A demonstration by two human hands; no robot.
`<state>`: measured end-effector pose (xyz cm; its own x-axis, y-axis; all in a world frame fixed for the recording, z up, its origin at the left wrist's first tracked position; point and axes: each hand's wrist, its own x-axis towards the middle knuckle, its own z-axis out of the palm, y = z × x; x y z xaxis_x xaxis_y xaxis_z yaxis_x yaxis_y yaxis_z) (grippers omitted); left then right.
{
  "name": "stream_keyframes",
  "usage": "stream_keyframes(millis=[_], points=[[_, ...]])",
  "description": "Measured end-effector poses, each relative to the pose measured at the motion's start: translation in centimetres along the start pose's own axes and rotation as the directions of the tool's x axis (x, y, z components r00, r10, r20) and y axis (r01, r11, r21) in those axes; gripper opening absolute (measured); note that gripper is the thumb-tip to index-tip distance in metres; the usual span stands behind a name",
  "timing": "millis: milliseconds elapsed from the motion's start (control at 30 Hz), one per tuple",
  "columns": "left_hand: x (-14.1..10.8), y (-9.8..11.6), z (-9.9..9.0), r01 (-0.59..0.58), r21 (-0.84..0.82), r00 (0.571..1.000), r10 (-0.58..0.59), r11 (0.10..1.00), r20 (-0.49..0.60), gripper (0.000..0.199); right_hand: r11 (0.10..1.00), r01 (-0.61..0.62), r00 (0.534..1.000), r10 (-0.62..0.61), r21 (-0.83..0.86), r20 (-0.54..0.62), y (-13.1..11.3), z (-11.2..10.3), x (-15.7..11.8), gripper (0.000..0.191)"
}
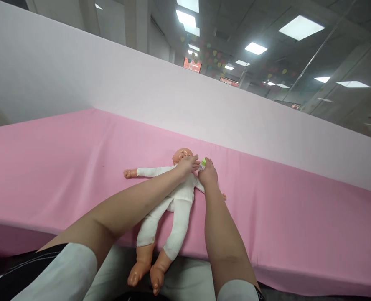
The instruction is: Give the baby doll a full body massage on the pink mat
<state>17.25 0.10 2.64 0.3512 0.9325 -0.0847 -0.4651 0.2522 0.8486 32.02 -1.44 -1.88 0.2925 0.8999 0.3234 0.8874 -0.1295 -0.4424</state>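
A baby doll (183, 192) with a white cloth body lies on its back, its head toward the wall and its feet toward me. Over the doll's upper chest and chin is my left hand (188, 165), palm turned to the right, fingers stretched out with nothing seen in them. My right hand (209, 172) grips a small bottle with a bright green top (203, 161) just right of the doll's head. The bottle's tip is close to my left fingers; whether they touch I cannot tell. My hands hide part of the doll's face and neck.
Pink cloth (282, 209) covers the table, with its front edge close to my body. A white partition wall (141, 92) runs along the back, with glass above it reflecting ceiling lights. The doll's feet (141, 263) hang past the table's front edge.
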Motion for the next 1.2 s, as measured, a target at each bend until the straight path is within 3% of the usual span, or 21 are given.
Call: stream_keyframes(millis=[100,200,267,367,433,500,600,700,800,900,1000,1100,1200], points=[[-2.0,1.6,-3.3,0.007,-0.054,1.000,-0.008,0.998,-0.003,0.022,1.000,0.012,0.996,-0.013,-0.008,-0.086,-1.0,-0.5,-0.6,0.072],[-3.0,2.6,-6.2,0.008,-0.206,1.000,-0.003,0.979,0.027,0.034,0.975,0.219,0.957,-0.206,0.046,-0.204,-3.7,-1.2,-2.0,0.060],[-3.2,2.8,-7.4,-0.007,-0.306,1.000,0.014,0.952,0.020,0.040,0.884,0.456,0.881,-0.431,0.105,-0.196,-6.3,-1.6,-3.6,0.056],[-3.1,3.1,-8.0,0.004,-0.411,0.999,0.013,0.912,0.039,0.046,0.699,0.688,0.716,-0.698,0.194,-0.025,-10.0,-1.9,-6.1,0.063],[-3.2,3.3,-8.0,0.056,-0.454,0.995,-0.013,0.889,0.097,0.056,0.681,0.701,0.681,-0.727,0.214,0.084,-11.6,-1.7,-7.3,0.072],[-3.3,3.7,-8.1,0.091,-0.480,0.991,-0.032,0.872,0.130,0.067,0.710,0.677,0.690,-0.704,0.194,0.169,-12.3,-1.5,-7.9,0.078],[-3.2,4.5,-9.0,0.044,-0.506,0.998,-0.021,0.862,0.051,0.071,0.741,0.654,0.690,-0.667,0.153,0.282,-12.5,-1.5,-8.3,0.079],[-2.8,5.0,-10.2,0.011,-0.525,1.000,-0.022,0.851,-0.016,0.077,0.718,0.670,0.625,-0.683,0.189,0.377,-12.8,-2.0,-9.0,0.081],[-2.5,5.0,-10.5,0.029,-0.564,1.000,-0.023,0.826,0.018,0.080,0.676,0.688,0.572,-0.729,0.264,0.377,-13.3,-2.4,-9.9,0.089],[-2.9,4.3,-9.5,0.077,-0.589,0.995,-0.021,0.805,0.102,0.077,0.671,0.687,0.587,-0.738,0.278,0.332,-13.4,-2.6,-10.1,0.106],[-3.5,3.5,-7.9,0.153,-0.576,0.980,-0.048,0.803,0.194,0.075,0.731,0.649,0.664,-0.679,0.208,0.313,-13.0,-2.4,-9.5,0.114],[-3.9,3.2,-6.9,0.213,-0.541,0.963,-0.082,0.814,0.255,0.080,0.787,0.607,0.736,-0.610,0.112,0.293,-12.5,-2.1,-8.7,0.105],[-3.8,3.6,-7.4,0.192,-0.531,0.967,-0.067,0.825,0.245,0.080,0.807,0.587,0.764,-0.576,0.058,0.292,-12.1,-1.7,-8.1,0.092]])
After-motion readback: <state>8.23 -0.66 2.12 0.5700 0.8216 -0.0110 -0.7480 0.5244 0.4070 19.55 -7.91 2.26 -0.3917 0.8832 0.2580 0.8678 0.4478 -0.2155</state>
